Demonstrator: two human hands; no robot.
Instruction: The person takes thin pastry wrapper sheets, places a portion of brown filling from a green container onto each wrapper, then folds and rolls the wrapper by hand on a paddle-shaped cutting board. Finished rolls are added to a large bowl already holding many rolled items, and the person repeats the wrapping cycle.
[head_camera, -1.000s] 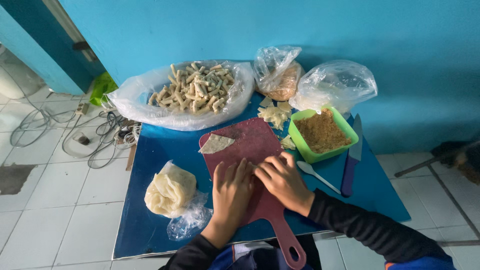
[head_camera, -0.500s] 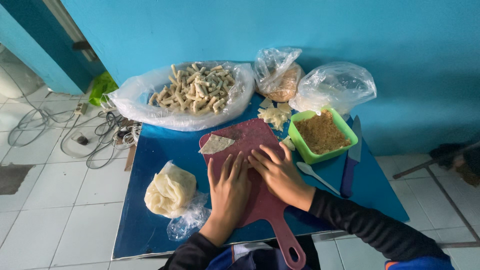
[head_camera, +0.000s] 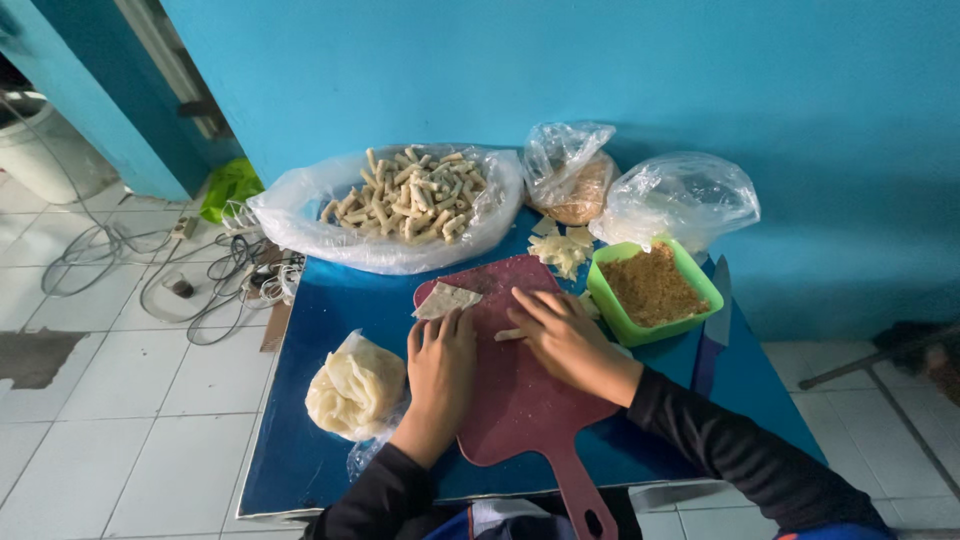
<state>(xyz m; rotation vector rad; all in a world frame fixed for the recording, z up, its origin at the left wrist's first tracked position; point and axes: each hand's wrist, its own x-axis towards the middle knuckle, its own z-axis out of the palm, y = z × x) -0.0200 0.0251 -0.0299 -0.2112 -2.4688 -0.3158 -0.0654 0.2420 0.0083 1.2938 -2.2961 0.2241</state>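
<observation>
A dark red cutting board (head_camera: 520, 400) with a handle lies on the blue table (head_camera: 320, 320). My left hand (head_camera: 442, 362) rests flat on the board, fingers together, its tips touching a pale folded wrapper (head_camera: 446, 299) at the board's far left corner. My right hand (head_camera: 565, 335) lies palm down on the board beside it, its fingers pressing on a small pale roll (head_camera: 508, 335). Both sleeves are black.
A plastic-lined tray of several finished rolls (head_camera: 410, 195) sits at the back. A green bowl of brown filling (head_camera: 652, 288), two plastic bags (head_camera: 680, 195), pale cut pieces (head_camera: 560, 248), a wrapper stack in plastic (head_camera: 355, 385) and a knife (head_camera: 712, 320) surround the board. Cables (head_camera: 200, 280) lie on the tiled floor.
Both hands have slid forward along the board, rolling the small pale piece away from me. The left fingertips now reach the folded wrapper.
</observation>
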